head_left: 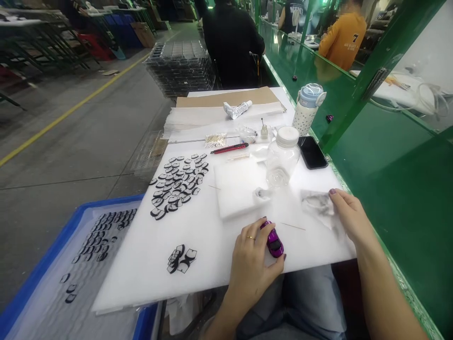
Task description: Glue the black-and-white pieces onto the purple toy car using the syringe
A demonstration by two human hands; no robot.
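Between the thumb and fingers of my left hand [253, 257] is a small purple toy car [275, 242], held at the front edge of the white foam-covered table [212, 274]. My right hand [348, 212] pinches the edge of a crumpled, greyish-white cloth [316, 203] lying at the table's right side. A thin stick [293, 226] lies between the two hands. Just beyond the car sits a white foam pad [239, 189], with a small crumpled white piece [262, 193] at its right corner.
Many black-rimmed clear pieces [180, 184] lie at left, with a smaller pile [181, 259] nearer. Behind the pad stand a clear jar [283, 158], phone [313, 152], bottle [307, 111], red cutter [230, 148], cotton swabs [215, 140] and tube [237, 109]. A blue tray [76, 222] adjoins the left edge.
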